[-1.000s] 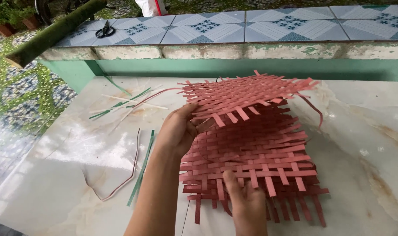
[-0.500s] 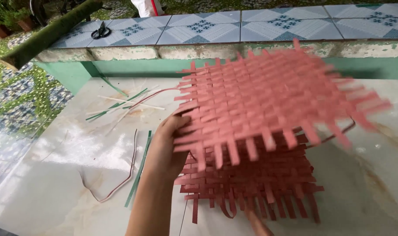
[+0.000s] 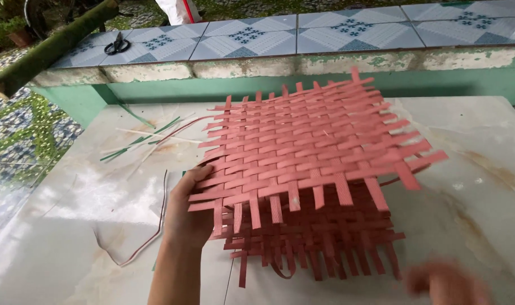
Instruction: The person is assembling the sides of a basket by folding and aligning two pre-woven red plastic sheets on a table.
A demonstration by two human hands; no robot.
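Red woven strip mat (image 3: 308, 147), flat lattice, left hand (image 3: 189, 212) grip at edge.

red woven mat (image 3: 308, 141), blue-patterned tiles (image 3: 302, 34)

The left hand (image 3: 190, 212) was raised ahead of the body, forearm reaching up from the bottom edge of the view, wrist nearly straight, thumb on top and fingers curled in a grip. The right hand (image 3: 445, 282) sat low at the bottom right, blurred, its fingers spread loosely; whether it held anything could not be told
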